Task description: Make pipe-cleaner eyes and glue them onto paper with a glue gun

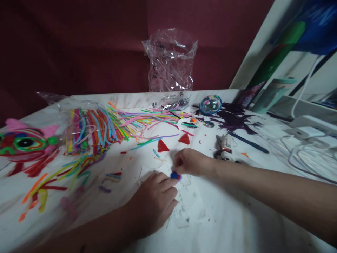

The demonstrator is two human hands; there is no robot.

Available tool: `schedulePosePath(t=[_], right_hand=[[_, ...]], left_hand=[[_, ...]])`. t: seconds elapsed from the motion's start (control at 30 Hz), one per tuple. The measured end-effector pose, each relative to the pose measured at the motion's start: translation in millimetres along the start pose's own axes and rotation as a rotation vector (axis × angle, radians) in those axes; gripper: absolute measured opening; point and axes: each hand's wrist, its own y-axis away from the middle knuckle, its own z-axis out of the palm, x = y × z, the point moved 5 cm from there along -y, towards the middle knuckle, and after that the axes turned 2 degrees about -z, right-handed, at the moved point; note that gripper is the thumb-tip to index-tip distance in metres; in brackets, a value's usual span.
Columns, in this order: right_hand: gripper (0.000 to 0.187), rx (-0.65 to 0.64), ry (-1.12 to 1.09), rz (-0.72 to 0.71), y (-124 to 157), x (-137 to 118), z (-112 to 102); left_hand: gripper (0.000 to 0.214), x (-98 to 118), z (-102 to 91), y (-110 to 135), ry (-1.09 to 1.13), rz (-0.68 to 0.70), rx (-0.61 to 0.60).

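Observation:
My left hand (154, 202) lies palm down on the white table (237, 218), fingers stretched flat toward a small blue and red coiled piece (175, 175). My right hand (188, 162) comes in from the right and pinches that coiled piece between its fingertips. Two red cone-shaped coils (163, 146) (184, 138) lie just beyond the hands. A heap of coloured pipe cleaners (105, 128) spreads across the table to the left.
A pipe-cleaner fish figure (23, 144) lies at the far left. A clear plastic bag (171, 63) stands at the back. A glue gun (223, 147), a blue pen (247, 141), a glittery ball (210, 104), purple strands and white cables (308, 154) are on the right.

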Motion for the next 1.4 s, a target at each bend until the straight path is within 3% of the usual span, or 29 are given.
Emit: schedulePosePath(t=[0.13,0.27,0.37,0.5,0.63,0.73,1.0,1.13,1.27,1.4], right_hand=[[0.015,0.001,-0.104,-0.091,9,7,-2],[0.017,0.139,-0.144,-0.156,30,15,0],[0.016,0.248,-0.103,-0.274,45,10,5],[0.023,0.269,0.007,-0.435,52,-4,11],[0.020,0.216,-0.121,-0.369,49,0,8],[0.010,0.218,-0.241,-0.278,48,8,8],[0.012,0.405,0.004,-0.320,47,-1,19],[0.003,0.392,-0.137,-0.313,51,5,12],[0.019,0.385,-0.039,-0.443,66,2,1],[0.024,0.342,0.190,-0.568,75,-6,9]], left_hand=[[0.013,1,0.1,0,-0.016,0.007,-0.009],[0.011,0,0.0,0,-0.011,0.009,0.008],[0.010,0,-0.3,0,-0.002,0.015,0.020],[0.012,0,-3.9,0,0.032,0.024,0.095],[0.015,-10,-7.8,2,0.119,-0.088,0.198],[0.018,-17,-7.3,1,0.150,-0.153,0.201],[0.016,-17,-5.8,-1,0.124,-0.154,0.189],[0.015,-17,-4.7,0,0.124,-0.155,0.165],[0.015,-17,-3.7,0,0.130,-0.150,0.148],[0.015,-17,-3.1,0,0.128,-0.133,0.132]])
